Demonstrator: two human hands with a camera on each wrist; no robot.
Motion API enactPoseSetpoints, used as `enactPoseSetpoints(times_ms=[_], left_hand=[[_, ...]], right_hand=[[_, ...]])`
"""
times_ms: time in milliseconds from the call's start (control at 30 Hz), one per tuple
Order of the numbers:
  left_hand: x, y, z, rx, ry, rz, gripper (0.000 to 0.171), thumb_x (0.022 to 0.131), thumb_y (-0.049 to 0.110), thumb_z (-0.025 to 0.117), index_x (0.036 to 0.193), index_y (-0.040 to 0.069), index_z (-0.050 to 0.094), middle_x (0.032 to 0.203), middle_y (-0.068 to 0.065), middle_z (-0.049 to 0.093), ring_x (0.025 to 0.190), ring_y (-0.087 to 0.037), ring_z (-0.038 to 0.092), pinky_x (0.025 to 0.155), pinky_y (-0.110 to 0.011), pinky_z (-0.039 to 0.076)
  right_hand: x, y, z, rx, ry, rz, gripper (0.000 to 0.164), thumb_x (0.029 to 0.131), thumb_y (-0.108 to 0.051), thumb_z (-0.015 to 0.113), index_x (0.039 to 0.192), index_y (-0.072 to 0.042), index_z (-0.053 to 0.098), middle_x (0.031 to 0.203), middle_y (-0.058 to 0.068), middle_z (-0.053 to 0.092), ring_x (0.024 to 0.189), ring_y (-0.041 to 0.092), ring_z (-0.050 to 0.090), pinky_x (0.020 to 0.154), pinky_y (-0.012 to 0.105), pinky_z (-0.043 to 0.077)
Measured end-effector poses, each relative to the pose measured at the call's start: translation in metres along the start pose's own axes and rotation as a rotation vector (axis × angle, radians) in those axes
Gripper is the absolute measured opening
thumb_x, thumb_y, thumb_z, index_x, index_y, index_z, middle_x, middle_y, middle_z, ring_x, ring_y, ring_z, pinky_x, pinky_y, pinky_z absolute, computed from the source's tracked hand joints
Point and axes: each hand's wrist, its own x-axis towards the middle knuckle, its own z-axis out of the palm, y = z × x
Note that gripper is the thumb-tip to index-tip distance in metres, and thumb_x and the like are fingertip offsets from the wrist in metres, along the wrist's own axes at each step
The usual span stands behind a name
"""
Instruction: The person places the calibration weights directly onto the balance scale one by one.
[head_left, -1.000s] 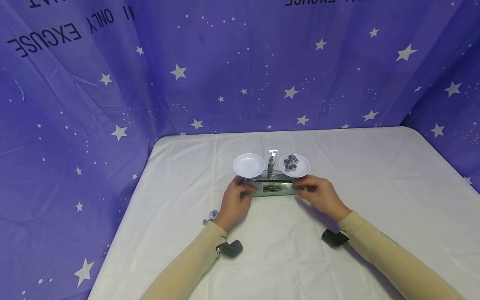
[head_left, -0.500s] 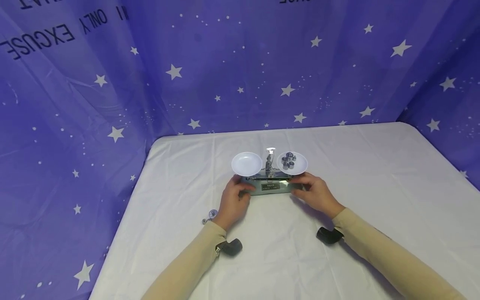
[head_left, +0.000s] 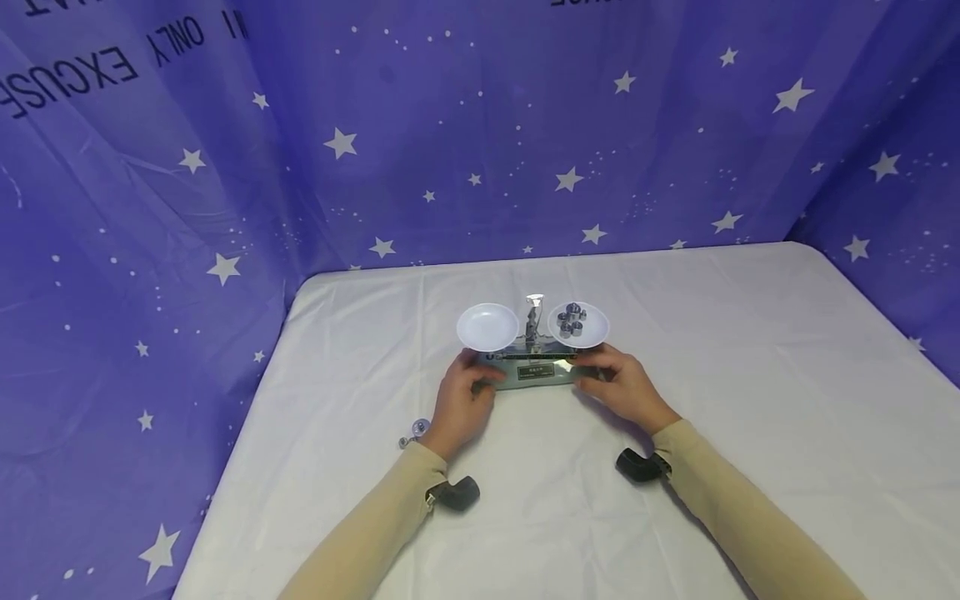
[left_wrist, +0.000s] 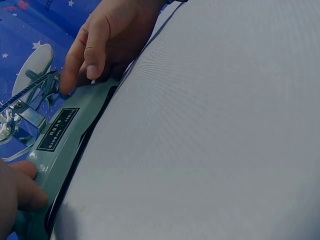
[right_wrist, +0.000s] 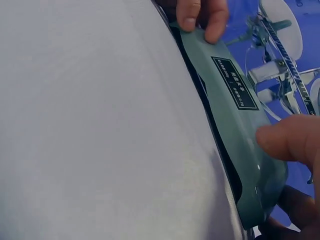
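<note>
A green balance scale (head_left: 512, 380) with two white pans stands on the table between both hands. My left hand (head_left: 462, 407) grips the left end of its base. My right hand (head_left: 626, 390) holds the right end, a fingertip on top and other fingers round the side in the right wrist view. The left pan (head_left: 487, 327) is bare. Several metal weights (head_left: 572, 320) sit together in the right pan (head_left: 598, 328). A dark label (left_wrist: 58, 129) with printed characters shows on the base's front in the left wrist view.
A few more small metal weights (head_left: 421, 427) lie on the white tablecloth (head_left: 345, 375) by the left wrist. Dark curved pieces (head_left: 459, 493) stick out at both cuffs. A purple star-patterned curtain (head_left: 450, 133) hangs behind and beside the table.
The whole head view has shifted slightly left. The right forearm has swung a little inward. Both hands keep their places on the scale's base, and the weights stay in the right pan.
</note>
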Motion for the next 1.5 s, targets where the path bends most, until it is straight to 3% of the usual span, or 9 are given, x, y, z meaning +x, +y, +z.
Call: enactPoseSetpoints(times_ms=[133, 333, 667, 833, 933, 1167, 1367, 1500], left_hand=[[-0.001, 0.001, 0.000, 0.002, -0.001, 0.003, 0.021, 0.079, -0.006, 0.061, 0.091, 0.001, 0.077, 0.138, -0.026, 0.059, 0.132, -0.043, 0.056, 0.113, -0.056, 0.043], [-0.002, 0.000, -0.002, 0.006, 0.011, 0.002, 0.021, 0.079, -0.007, 0.061, 0.091, 0.000, 0.076, 0.139, -0.027, 0.058, 0.133, -0.045, 0.054, 0.113, -0.057, 0.042], [0.000, -0.004, -0.007, 0.014, 0.031, 0.002, 0.021, 0.079, -0.005, 0.061, 0.091, 0.001, 0.077, 0.140, -0.027, 0.058, 0.134, -0.045, 0.054, 0.113, -0.057, 0.043], [0.000, -0.006, -0.010, 0.021, 0.042, -0.010, 0.022, 0.079, -0.005, 0.060, 0.091, 0.002, 0.077, 0.143, -0.026, 0.057, 0.135, -0.045, 0.053, 0.114, -0.057, 0.042], [0.000, -0.007, -0.010, 0.020, 0.035, -0.032, 0.021, 0.079, -0.005, 0.060, 0.090, 0.002, 0.077, 0.143, -0.026, 0.057, 0.136, -0.044, 0.053, 0.114, -0.056, 0.042], [0.002, -0.005, -0.005, -0.009, 0.018, -0.006, 0.022, 0.080, -0.006, 0.059, 0.091, 0.001, 0.076, 0.146, -0.026, 0.055, 0.138, -0.044, 0.052, 0.115, -0.056, 0.042], [0.001, -0.002, 0.000, -0.015, 0.009, -0.008, 0.022, 0.080, -0.005, 0.059, 0.091, 0.002, 0.077, 0.144, -0.025, 0.057, 0.138, -0.042, 0.052, 0.115, -0.055, 0.042], [0.000, -0.001, 0.001, -0.012, 0.006, -0.007, 0.022, 0.080, -0.005, 0.059, 0.092, 0.002, 0.077, 0.144, -0.025, 0.056, 0.139, -0.042, 0.051, 0.116, -0.055, 0.041]], right_hand=[[-0.001, 0.001, 0.002, 0.039, 0.021, 0.006, 0.027, 0.077, 0.009, 0.074, 0.103, 0.005, 0.076, 0.116, 0.026, 0.070, 0.109, -0.008, 0.055, 0.097, 0.005, 0.041], [0.002, -0.002, 0.007, 0.066, 0.040, 0.044, 0.024, 0.077, 0.008, 0.075, 0.101, 0.005, 0.076, 0.116, 0.025, 0.071, 0.105, -0.006, 0.056, 0.092, 0.008, 0.044], [0.012, -0.005, 0.014, 0.064, 0.049, 0.093, 0.024, 0.079, 0.005, 0.075, 0.102, 0.004, 0.077, 0.119, 0.022, 0.071, 0.119, 0.029, 0.064, 0.098, 0.008, 0.042], [0.016, -0.005, 0.017, 0.078, 0.044, 0.107, 0.023, 0.081, 0.003, 0.075, 0.104, 0.004, 0.077, 0.122, 0.022, 0.071, 0.122, 0.035, 0.062, 0.099, 0.011, 0.043], [0.015, -0.005, 0.017, 0.045, 0.036, 0.110, 0.023, 0.081, 0.003, 0.076, 0.104, 0.002, 0.077, 0.122, 0.021, 0.071, 0.123, 0.035, 0.063, 0.102, 0.018, 0.046], [0.009, -0.007, 0.013, -0.018, 0.070, 0.125, 0.024, 0.080, 0.005, 0.075, 0.105, 0.003, 0.076, 0.125, 0.023, 0.070, 0.125, 0.041, 0.063, 0.110, 0.049, 0.049], [0.004, -0.006, 0.009, -0.046, 0.083, 0.138, 0.024, 0.080, 0.005, 0.075, 0.104, 0.002, 0.077, 0.123, 0.022, 0.071, 0.123, 0.041, 0.063, 0.109, 0.043, 0.050], [0.001, -0.002, 0.010, -0.033, 0.111, 0.091, 0.023, 0.078, 0.004, 0.074, 0.101, 0.001, 0.078, 0.118, 0.019, 0.072, 0.118, 0.036, 0.066, 0.106, 0.040, 0.051]])
